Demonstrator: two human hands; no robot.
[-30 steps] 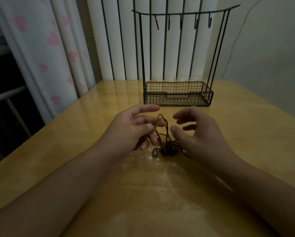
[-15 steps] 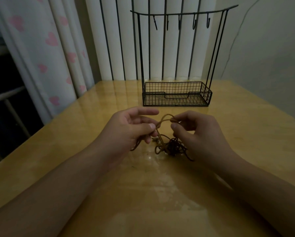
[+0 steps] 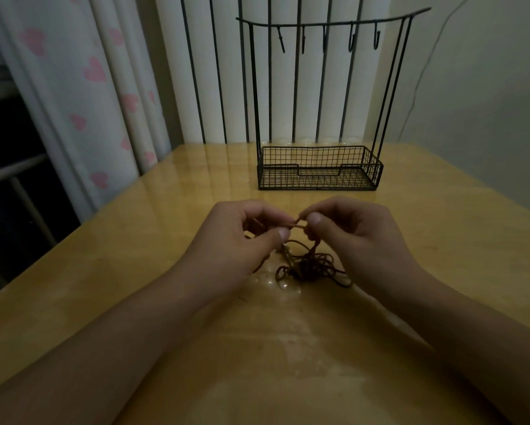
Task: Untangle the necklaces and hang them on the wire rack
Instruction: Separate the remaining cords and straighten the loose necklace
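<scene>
Wooden table glossy | heart-print curtain left | dim room

Brown necklaces, black wire rack

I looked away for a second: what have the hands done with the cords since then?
The right hand, open a second ago, closed in and now pinches a loop of the tangled necklaces. The left hand curled tighter on the same loop, and the two met above the table. The tangle stays on the table; the wire rack is unmoved, hooks bare.
</scene>
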